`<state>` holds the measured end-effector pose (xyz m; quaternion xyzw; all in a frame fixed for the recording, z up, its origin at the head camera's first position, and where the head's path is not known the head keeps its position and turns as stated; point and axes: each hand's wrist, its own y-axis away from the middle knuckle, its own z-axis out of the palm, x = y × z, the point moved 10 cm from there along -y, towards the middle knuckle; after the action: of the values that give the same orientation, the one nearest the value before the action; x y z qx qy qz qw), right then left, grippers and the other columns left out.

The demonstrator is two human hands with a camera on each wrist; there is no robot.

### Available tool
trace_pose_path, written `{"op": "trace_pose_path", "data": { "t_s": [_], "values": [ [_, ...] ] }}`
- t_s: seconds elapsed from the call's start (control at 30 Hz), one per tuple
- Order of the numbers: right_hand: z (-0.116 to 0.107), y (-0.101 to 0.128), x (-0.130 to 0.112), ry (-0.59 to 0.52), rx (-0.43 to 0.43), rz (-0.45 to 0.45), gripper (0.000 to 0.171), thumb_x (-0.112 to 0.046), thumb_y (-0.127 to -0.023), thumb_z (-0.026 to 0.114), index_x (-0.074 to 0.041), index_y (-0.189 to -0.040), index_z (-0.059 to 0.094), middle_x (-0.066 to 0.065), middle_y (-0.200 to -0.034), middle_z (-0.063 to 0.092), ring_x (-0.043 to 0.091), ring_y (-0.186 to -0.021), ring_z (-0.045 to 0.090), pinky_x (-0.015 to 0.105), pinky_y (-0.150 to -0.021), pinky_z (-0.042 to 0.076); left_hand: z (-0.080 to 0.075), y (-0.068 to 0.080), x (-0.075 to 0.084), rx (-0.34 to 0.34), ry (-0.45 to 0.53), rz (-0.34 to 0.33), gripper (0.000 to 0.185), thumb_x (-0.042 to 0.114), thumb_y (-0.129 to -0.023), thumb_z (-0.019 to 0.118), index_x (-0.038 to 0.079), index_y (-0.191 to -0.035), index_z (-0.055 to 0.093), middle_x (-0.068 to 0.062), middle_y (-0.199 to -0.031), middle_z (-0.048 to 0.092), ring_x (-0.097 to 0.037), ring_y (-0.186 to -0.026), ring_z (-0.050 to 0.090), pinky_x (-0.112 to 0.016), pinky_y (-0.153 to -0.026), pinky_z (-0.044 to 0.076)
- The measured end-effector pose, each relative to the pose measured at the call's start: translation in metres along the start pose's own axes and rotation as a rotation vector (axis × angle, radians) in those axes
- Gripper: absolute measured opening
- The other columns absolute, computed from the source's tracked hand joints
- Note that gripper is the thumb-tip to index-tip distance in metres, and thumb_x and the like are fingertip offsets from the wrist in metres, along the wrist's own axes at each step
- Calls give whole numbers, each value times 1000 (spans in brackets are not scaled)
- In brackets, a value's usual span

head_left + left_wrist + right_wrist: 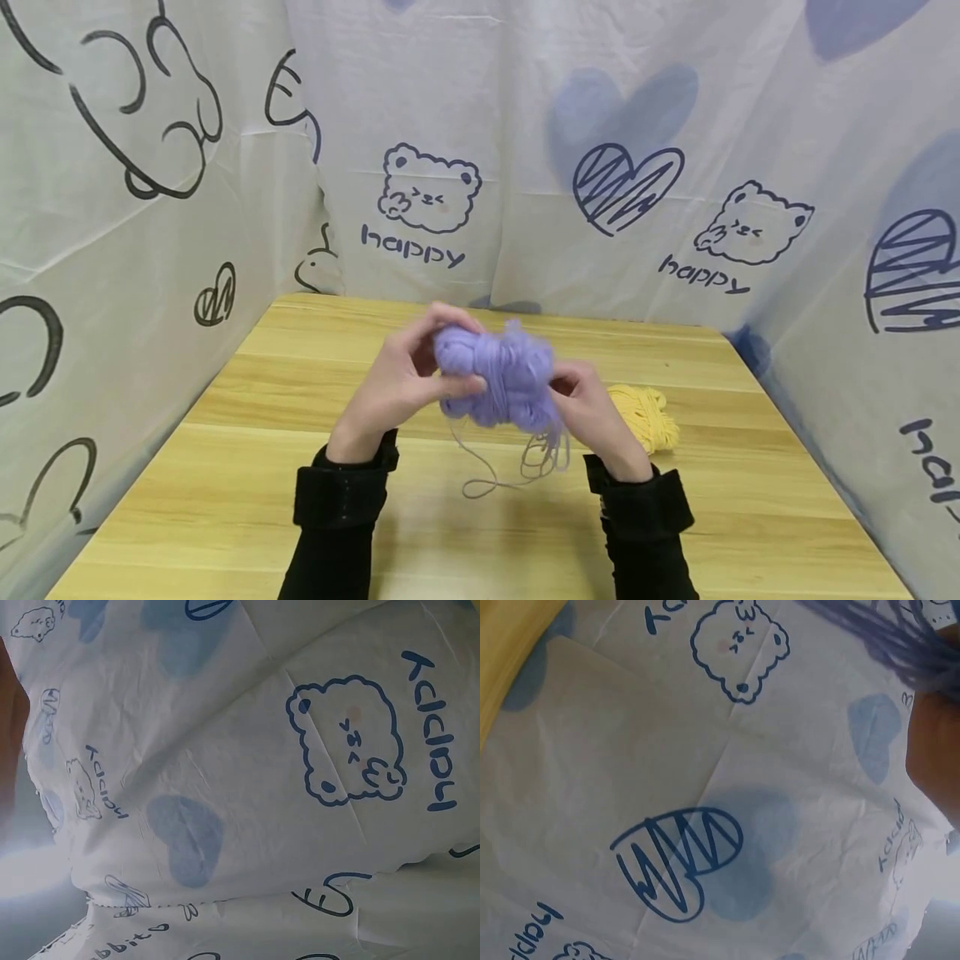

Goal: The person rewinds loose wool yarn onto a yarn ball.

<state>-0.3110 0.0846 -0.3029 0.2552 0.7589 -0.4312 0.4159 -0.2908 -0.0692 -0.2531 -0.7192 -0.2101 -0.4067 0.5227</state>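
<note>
As the purple yarn (495, 375) is held up over the bench (225, 500), the head view shows the left hand (393, 379) with its grip clamped on the 9 o'clock side, and the right hand (596, 417) seems to pinch the 3 o'clock side. Loose loops (555, 444) hang at 5 o'clock, so a slow, soft pull looks best, or knots may come. The yellow yarn (645, 417) sits between 3 and 4 o'clock. The left wrist view shows mostly wall cloth (240, 750), not the grip. In the right wrist view, purple strands (900, 641) spread at 1 o'clock by the right hand; try keeping them apart
</note>
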Motion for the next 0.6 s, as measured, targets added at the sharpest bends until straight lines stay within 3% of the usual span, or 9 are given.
{"op": "trace_pose_path", "data": {
  "t_s": [0.17,0.33,0.47,0.6],
  "values": [
    [21,-4,10,-6,-146,60,20,-11,-96,56,2,-89,69,16,-57,49,13,-47,43,28,-42,42,-31,0,-5,305,97,-41,41,-2,-81,71,11,-116,53,-4,-108,59,-18,-95,61,-29,-85,55],
    [31,-5,18,12,-212,120,20,-11,-96,56,1,-92,72,16,-56,45,18,-46,39,30,-41,39,-55,5,-12,544,148,-47,36,-4,-84,67,14,-112,54,-5,-107,59,-18,-96,61,-29,-86,56],
    [31,-5,18,12,-216,129,20,-11,-96,57,1,-92,72,16,-57,45,18,-48,40,31,-42,38,-63,10,-15,620,116,-59,38,-2,-82,71,11,-114,54,-5,-106,59,-20,-95,62,-31,-83,58],
    [28,-1,11,35,-195,122,18,-12,-96,57,-2,-94,72,15,-60,48,18,-50,42,33,-44,41,-62,8,-13,596,-11,-50,43,0,-78,75,5,-115,54,-7,-108,58,-21,-98,61,-32,-84,58]
  ]
}}
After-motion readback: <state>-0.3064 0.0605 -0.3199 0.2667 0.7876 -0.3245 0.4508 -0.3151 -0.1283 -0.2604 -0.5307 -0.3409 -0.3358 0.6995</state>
